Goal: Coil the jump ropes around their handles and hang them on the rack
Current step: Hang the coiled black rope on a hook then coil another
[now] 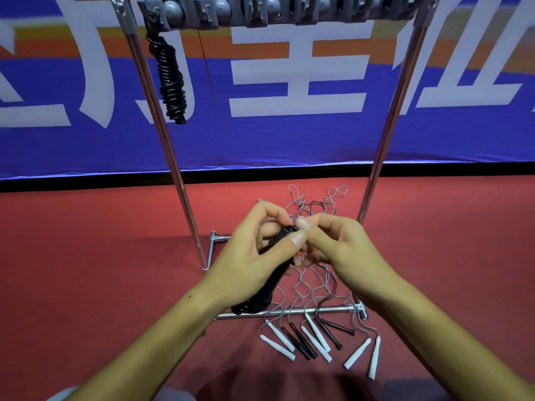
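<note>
Upper left: one coiled black rope (pixel 170 82) hangs on the rack (pixel 278 13), done. Centre: left hand (pixel 254 253) grips a wound black bundle (pixel 260 287) to steady it, right hand (pixel 335 247) pinching its top end, likely tucking. Lower right: loose ropes (pixel 315 337) on the floor, waiting.

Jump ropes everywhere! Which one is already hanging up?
The coiled black rope on the rack's left end hangs. Another black bundle is in the hands; the rest lie on the floor.
</note>
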A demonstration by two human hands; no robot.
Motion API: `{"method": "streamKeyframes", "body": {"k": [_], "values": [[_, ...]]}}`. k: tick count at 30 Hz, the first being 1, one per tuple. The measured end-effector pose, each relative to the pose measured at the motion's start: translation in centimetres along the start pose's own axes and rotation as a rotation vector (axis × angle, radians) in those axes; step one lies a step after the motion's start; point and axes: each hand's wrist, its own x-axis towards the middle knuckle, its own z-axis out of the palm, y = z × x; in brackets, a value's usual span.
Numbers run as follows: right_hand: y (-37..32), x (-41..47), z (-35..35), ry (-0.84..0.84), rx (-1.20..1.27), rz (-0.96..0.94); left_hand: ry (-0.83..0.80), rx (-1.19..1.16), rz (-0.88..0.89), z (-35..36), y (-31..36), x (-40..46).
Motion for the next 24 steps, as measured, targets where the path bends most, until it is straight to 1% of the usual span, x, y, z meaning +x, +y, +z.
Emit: {"method": "streamKeyframes", "body": {"k": [4,8,13,18,20,23,24], "values": [[-0.4,0.8,-0.2,0.051,-0.042,-0.017,0.052,0.079,0.028,0.3,0.3,1.2],[-0.9,1.2,-0.8,0.076,0.003,-0.043,0.072,0.129,0.014,0.6,0.6,2.1],[-1.1,1.2,-2.1,0.137,-0.009,-0.058,0.098,0.203,-0.012,1.0,0.2,2.7],[-0.8,1.7,-2.8,0.168,-0.08,-0.106,0.069,0.142,-0.039,1.2,-0.3,3.4],[-0.6,2.0,-2.9,0.151,-0.039,-0.103,0.08,0.11,-0.032,1.2,-0.6,3.6],[-0.1,2.2,-2.7,0.121,0.127,-0.032,0.124,0.08,-0.026,0.9,-0.9,4.2],[0.0,2.1,-2.6,0.11,0.148,-0.028,0.134,0.08,-0.023,0.8,-0.9,4.4]]}}
